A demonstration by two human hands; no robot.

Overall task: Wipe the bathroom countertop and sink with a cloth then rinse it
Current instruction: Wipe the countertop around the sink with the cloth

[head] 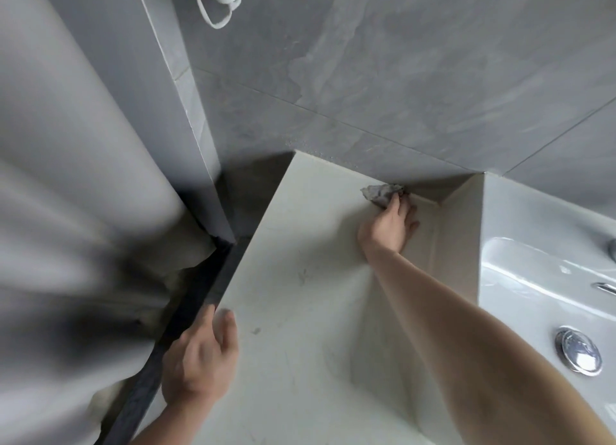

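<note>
- Resting at seven o'clock, the left hand (200, 354) lay with relaxed fingers over the countertop's dark front edge, gripping nothing.
- Smooth, pale, matte countertop (300, 311) filled the centre, faintly smudged.
- At one o'clock the right hand (390, 224) pinched a crumpled grey cloth (381, 193), pressing it into the back corner where countertop met the grey marbled wall tiles (400, 78).
- A glossy white ceramic sink (533, 278) sat at three o'clock, its round chrome drain plug (578, 351) shining.
- A soft, pleated grey curtain (66, 211) hung at nine o'clock.
</note>
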